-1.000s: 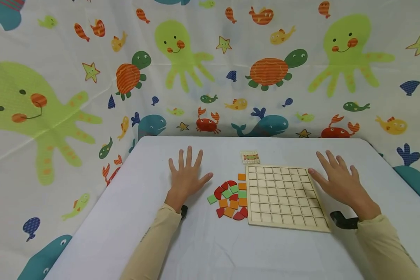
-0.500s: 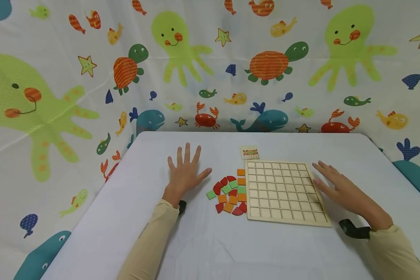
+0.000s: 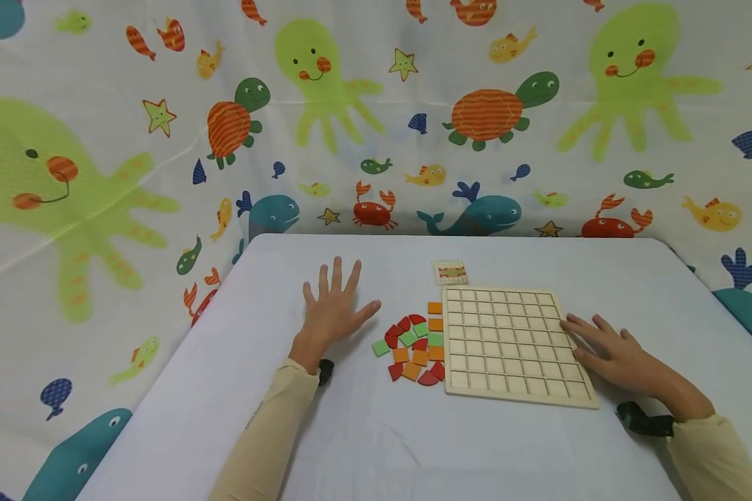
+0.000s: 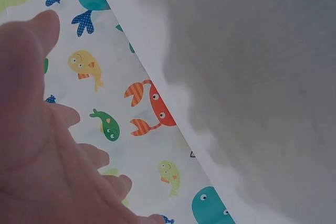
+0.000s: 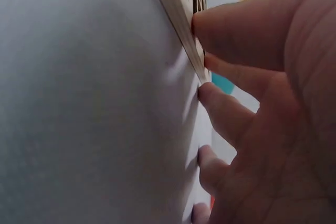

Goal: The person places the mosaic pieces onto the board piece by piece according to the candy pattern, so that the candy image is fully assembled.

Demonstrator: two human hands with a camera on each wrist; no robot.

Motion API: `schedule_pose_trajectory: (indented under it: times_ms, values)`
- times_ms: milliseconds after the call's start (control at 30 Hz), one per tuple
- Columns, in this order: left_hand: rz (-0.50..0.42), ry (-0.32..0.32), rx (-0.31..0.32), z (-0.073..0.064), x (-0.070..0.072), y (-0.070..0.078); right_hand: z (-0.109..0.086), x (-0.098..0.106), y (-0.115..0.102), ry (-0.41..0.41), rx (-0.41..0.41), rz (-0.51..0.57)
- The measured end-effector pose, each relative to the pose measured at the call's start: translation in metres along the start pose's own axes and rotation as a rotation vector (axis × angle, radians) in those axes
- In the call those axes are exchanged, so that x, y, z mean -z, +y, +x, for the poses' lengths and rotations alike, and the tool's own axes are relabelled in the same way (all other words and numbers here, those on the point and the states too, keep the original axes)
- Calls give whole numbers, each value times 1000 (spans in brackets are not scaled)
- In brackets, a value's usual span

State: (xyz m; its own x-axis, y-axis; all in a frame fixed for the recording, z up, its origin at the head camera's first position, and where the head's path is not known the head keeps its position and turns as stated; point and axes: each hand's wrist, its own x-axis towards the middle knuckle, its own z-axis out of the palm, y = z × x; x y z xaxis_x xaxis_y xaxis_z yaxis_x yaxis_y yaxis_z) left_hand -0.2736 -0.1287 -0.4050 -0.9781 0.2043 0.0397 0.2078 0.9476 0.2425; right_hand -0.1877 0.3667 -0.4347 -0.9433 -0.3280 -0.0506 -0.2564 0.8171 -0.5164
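A pale wooden grid board point(image 3: 500, 332) lies flat on the white table, its squares bare. At its right edge is my right hand point(image 3: 627, 362), thumb and fingertips touching the rim, fingers slightly bent. In the right wrist view the thumb point(image 5: 241, 32) meets the board's edge point(image 5: 178, 17) and other fingertips reach the tabletop. My left hand point(image 3: 329, 316) is spread wide at the left, palm down, holding nothing; its spread fingers also show in the left wrist view. Between the left hand and the board lie several flat red, orange and green pieces, such as a green tile point(image 3: 381, 348).
A small card point(image 3: 450, 273) with a coloured pattern on a grid lies behind the board's far left corner. Some orange tiles point(image 3: 435, 325) line the board's left edge. A cloth point(image 3: 351, 125) printed with sea animals hangs behind the white table point(image 3: 351, 438).
My right hand has come down and nearer, from above the board's far right corner to its right edge, fingers less spread. My left hand stays spread in place. The view has shifted slightly.
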Motion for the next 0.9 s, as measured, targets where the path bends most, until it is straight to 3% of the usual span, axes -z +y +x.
schedule_pose_trajectory:
  times_ms: [267,433,633,900]
  values:
    - [-154,-21,-29,-9,5,7,-3,-3,3,30,-7,-31]
    - [-284,-47,-93,-11,5,14,0,-3,4,32,-13,-37]
    - [-456,-131,-158,-7,-3,28,-1,-4,5,20,-33,-40]
    - [-530,-225,-153,5,-11,42,0,-4,3,14,-44,-11]
